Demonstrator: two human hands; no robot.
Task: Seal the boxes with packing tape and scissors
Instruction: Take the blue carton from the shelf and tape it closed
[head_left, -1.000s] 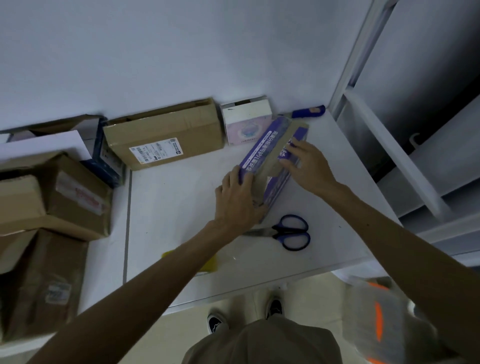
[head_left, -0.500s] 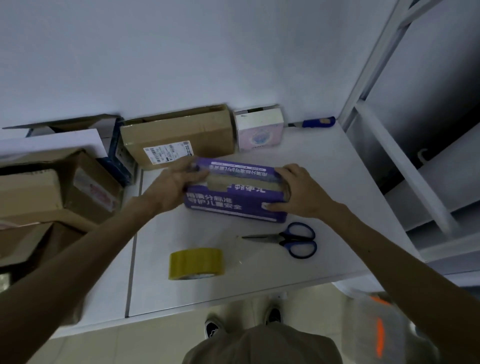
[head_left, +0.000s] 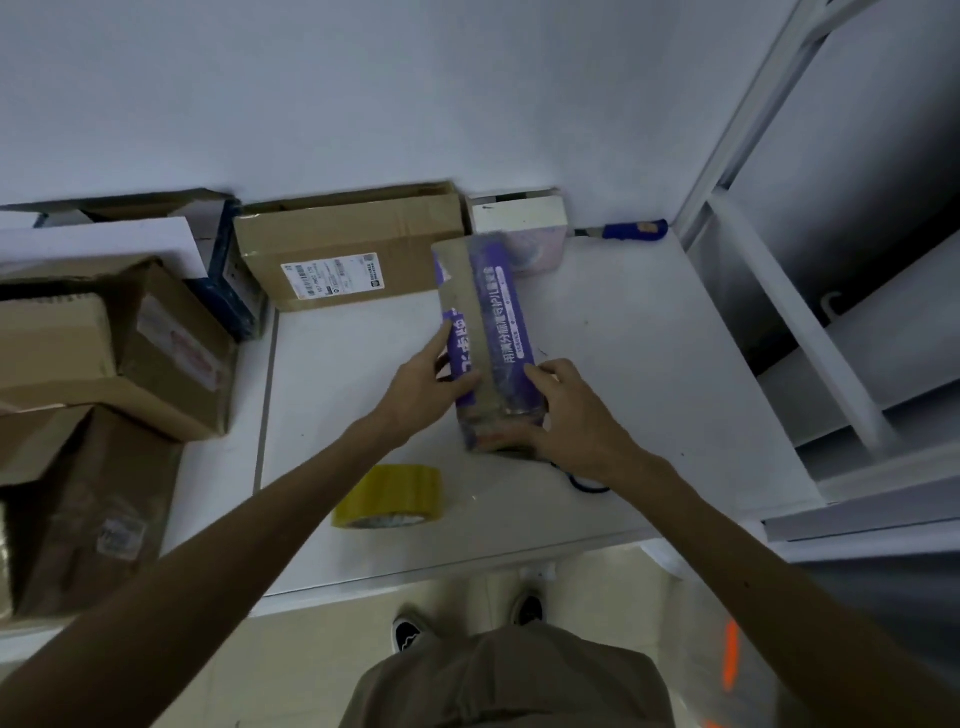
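At bench (head_left: 649, 364) centre, left hand (head_left: 423, 384) pinches box (head_left: 488, 332) by its left side; right hand (head_left: 566, 415) curls over its near end. Likely light, stiff card with a slick taped top, so hold it by the long edges.

Forearms (head_left: 244, 525): yours are bare, with no sleeve over the length that shows.
Hands: your left hand (head_left: 415, 387) and right hand (head_left: 571, 415) are bare.
Clothing: you wear a plain khaki-brown garment (head_left: 509, 680).
Shoes (head_left: 410, 631): yours are dark, with white wavy markings.
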